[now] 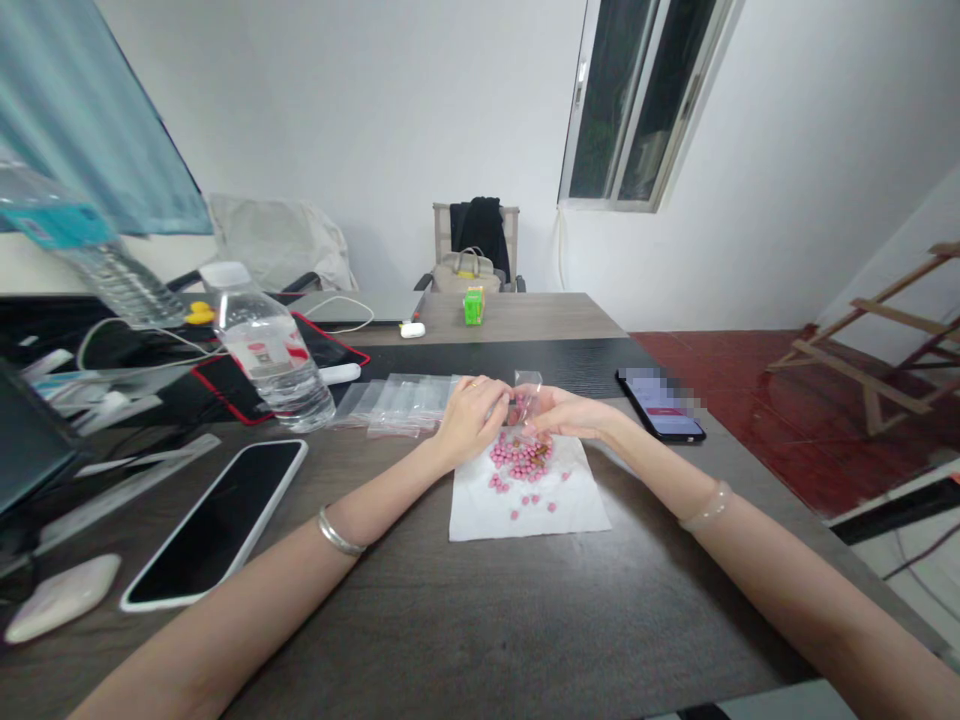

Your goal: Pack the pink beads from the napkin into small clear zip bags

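Observation:
A small clear plastic bag (pixel 529 382) with some pink pieces showing in it is held above the paper. My right hand (pixel 564 412) grips it from the right, fingers closed around its side. From the left, my left hand (pixel 471 418) meets the bag's edge with bent, closed fingertips; its exact grip is partly hidden. Below both hands, a heap of pink beads (pixel 517 458), with a few brownish pieces among them, lies on a white sheet of paper (pixel 517 525). Several flat clear plastic bags (pixel 405 400) overlap on the table beside my left hand.
A water bottle (pixel 274 355) stands left of the bags, with a second bottle (pixel 90 245) behind. A white-cased phone (pixel 217 520) and a mouse (pixel 64 600) lie at the left; a dark phone (pixel 660 405) lies right. A green box (pixel 473 307) stands at the back.

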The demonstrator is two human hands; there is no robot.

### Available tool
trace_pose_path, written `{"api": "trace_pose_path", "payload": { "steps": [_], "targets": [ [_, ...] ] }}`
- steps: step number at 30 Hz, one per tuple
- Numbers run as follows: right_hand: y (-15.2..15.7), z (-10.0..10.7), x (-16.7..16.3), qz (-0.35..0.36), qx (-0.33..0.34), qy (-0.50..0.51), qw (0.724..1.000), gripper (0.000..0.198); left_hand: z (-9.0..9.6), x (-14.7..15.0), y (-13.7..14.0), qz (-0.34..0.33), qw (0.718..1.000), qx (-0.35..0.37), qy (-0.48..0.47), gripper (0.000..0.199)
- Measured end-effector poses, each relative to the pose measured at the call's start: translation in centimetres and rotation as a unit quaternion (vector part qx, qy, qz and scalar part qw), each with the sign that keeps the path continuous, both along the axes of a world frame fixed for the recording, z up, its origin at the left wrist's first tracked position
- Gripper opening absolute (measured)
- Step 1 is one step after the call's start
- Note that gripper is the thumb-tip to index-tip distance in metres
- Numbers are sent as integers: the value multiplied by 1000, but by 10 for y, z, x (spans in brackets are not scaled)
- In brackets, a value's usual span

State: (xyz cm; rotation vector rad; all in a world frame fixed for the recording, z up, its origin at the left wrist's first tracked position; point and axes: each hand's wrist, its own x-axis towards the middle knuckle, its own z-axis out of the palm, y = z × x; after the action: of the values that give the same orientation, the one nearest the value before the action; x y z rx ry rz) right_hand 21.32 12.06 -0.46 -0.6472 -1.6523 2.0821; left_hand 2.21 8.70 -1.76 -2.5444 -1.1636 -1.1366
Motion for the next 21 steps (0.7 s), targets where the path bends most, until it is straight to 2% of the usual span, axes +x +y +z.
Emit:
{"api": "trace_pose_path", "payload": {
  "steps": [12, 21],
  "targets": [
    [-5, 11, 5, 52, 81, -30, 995, 68, -1, -1, 0, 1, 1000, 0, -25, 27],
    [-2, 10, 6, 68, 91, -29, 993, 72, -1, 0, 1, 14, 998, -3, -63, 26]
  ]
}}
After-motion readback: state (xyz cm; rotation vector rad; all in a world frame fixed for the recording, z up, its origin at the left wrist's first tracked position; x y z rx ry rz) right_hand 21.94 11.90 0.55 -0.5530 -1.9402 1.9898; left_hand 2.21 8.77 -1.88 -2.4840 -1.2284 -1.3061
